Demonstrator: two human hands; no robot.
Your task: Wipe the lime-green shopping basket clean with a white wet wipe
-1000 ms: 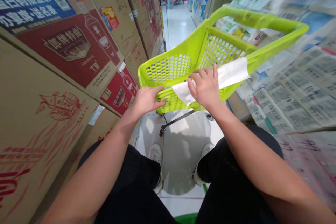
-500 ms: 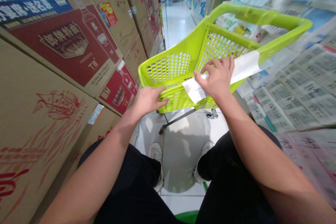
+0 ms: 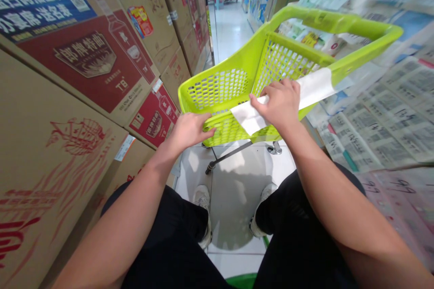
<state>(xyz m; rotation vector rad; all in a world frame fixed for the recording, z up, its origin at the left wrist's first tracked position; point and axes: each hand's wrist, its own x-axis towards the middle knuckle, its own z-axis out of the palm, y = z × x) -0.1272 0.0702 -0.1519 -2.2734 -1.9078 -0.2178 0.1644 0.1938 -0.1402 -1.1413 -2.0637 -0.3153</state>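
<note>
Cart (image 3: 242, 61): centre to upper right of frame. Left hand (image 3: 191, 130): fingers gripping its rim, centre. Right hand (image 3: 280, 104): fingers grasping white cloth (image 3: 315, 88) over rim, right of centre.

- Before the person stands the shopping cart (image 3: 251, 54), its handle (image 3: 359, 25) at the far right.
- The cloth (image 3: 315, 88) lies along the cart's near rim, draped over its outer side.
- The right hand (image 3: 280, 104) rests on the cloth, over that rim.
- The left hand (image 3: 190, 128) is at the rim's left end, left of the cloth.
- Cartons (image 3: 101, 86) are stacked along the left side.
- Packs (image 3: 389, 113) line the right, some behind the handle.
- Shoes (image 3: 202, 203) stand on the floor (image 3: 237, 207), on the near side of the cart.
</note>
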